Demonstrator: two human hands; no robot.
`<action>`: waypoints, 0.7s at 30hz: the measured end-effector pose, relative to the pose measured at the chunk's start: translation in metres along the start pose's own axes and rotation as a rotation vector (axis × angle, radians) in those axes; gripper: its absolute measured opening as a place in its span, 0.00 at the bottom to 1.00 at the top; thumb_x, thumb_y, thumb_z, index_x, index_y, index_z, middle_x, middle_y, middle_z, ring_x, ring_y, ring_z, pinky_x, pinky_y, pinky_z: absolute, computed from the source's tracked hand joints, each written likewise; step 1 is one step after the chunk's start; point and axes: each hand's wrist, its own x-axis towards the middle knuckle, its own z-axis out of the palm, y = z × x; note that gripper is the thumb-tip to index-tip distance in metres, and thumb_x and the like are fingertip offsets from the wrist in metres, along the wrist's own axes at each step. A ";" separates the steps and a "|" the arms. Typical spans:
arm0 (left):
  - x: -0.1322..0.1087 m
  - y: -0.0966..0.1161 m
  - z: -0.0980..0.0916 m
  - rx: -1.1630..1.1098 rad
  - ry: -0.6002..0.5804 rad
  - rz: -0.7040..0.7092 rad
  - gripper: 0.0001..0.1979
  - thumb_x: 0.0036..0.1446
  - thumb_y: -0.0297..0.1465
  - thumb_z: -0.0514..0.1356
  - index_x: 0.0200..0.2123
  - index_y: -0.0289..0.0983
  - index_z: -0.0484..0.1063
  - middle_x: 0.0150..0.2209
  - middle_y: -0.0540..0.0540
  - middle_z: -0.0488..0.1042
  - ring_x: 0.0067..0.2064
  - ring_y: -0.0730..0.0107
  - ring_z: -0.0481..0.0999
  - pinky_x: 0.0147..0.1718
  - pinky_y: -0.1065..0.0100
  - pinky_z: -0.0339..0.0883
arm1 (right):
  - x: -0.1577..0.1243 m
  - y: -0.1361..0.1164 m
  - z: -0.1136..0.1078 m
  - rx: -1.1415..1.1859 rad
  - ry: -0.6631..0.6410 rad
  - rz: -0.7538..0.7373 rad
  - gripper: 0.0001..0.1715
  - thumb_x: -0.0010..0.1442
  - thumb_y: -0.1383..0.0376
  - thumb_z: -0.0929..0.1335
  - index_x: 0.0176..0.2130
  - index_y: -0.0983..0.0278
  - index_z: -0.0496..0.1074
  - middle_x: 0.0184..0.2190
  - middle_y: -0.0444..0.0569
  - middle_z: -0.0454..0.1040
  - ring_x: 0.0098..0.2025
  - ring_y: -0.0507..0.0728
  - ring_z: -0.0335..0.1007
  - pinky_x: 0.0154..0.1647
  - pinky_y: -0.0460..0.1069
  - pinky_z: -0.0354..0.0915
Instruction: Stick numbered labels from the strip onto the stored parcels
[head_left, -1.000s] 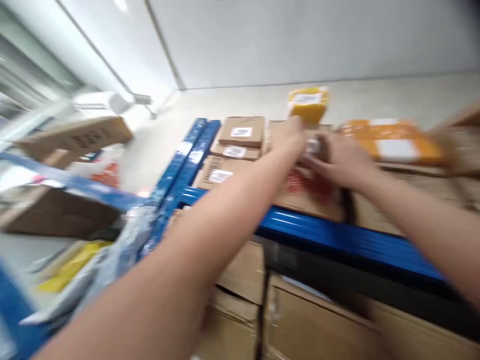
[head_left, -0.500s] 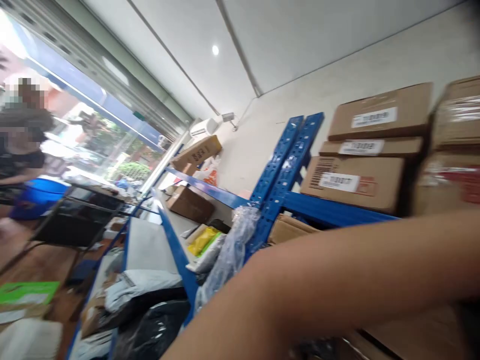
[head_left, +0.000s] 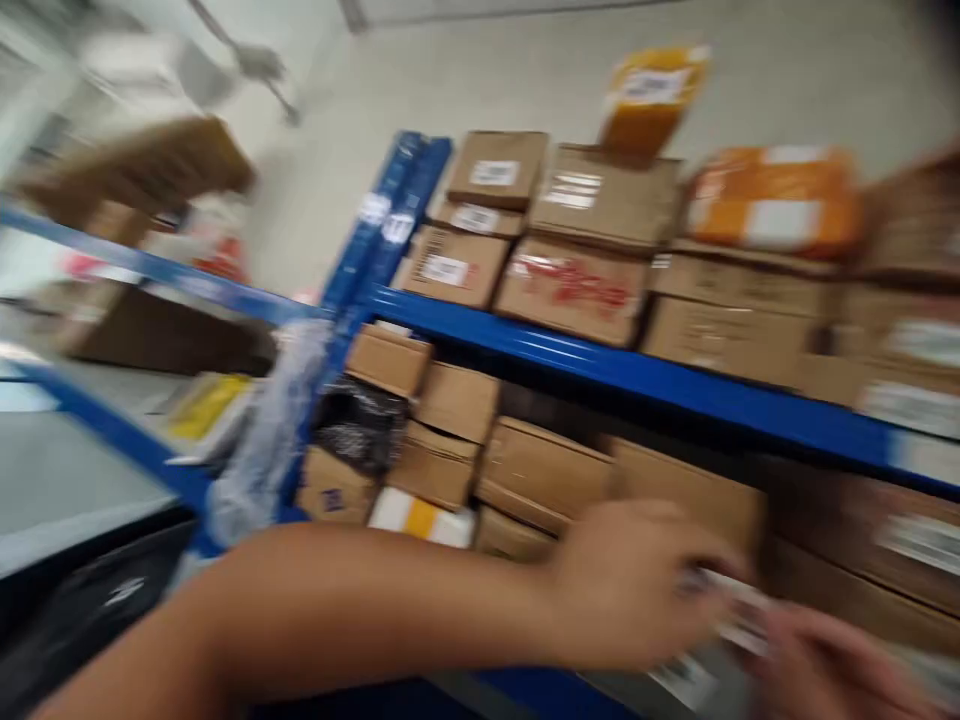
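My left hand (head_left: 637, 580) reaches in from the lower left with its forearm across the view, fingers curled closed on a small whitish strip (head_left: 739, 605). The strip is too blurred to name more exactly. At the lower right my right hand (head_left: 832, 660) meets its other side, fingers pinched against it. Below the hands lies a grey package (head_left: 724, 675) with a white label, partly hidden. Right behind the left hand stands a brown cardboard box (head_left: 690, 490) on the lower shelf.
A blue shelf beam (head_left: 600, 370) runs across, with labelled cartons (head_left: 457, 265) and an orange parcel (head_left: 776, 200) above. A yellow packet (head_left: 652, 100) stands on top. Lower boxes include a black-wrapped parcel (head_left: 360, 420). Clear plastic wrap (head_left: 266, 430) hangs at the left upright.
The view has swung right, from the doorway and a person there to the shelves. Both hands and the whitish strip now show, where before only a forearm did.
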 end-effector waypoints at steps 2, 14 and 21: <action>-0.005 -0.005 0.023 -0.204 0.060 -0.124 0.07 0.59 0.34 0.58 0.37 0.42 0.76 0.33 0.51 0.78 0.35 0.73 0.76 0.34 0.73 0.74 | -0.020 -0.015 -0.051 -0.112 0.028 0.178 0.14 0.55 0.53 0.70 0.30 0.61 0.73 0.22 0.44 0.74 0.20 0.52 0.68 0.19 0.46 0.67; -0.021 -0.029 0.004 -0.252 0.242 -0.125 0.26 0.58 0.37 0.54 0.60 0.45 0.57 0.48 0.49 0.77 0.45 0.65 0.79 0.46 0.65 0.74 | 0.030 -0.003 -0.054 0.128 -0.028 0.424 0.12 0.46 0.58 0.73 0.28 0.65 0.74 0.23 0.45 0.74 0.24 0.50 0.65 0.25 0.46 0.63; -0.012 -0.054 -0.031 0.026 0.428 -0.074 0.17 0.58 0.39 0.52 0.49 0.43 0.67 0.55 0.46 0.70 0.47 0.58 0.76 0.49 0.56 0.70 | 0.060 0.045 -0.069 -0.186 -0.075 0.298 0.12 0.50 0.58 0.70 0.28 0.65 0.70 0.24 0.46 0.72 0.26 0.53 0.67 0.28 0.48 0.64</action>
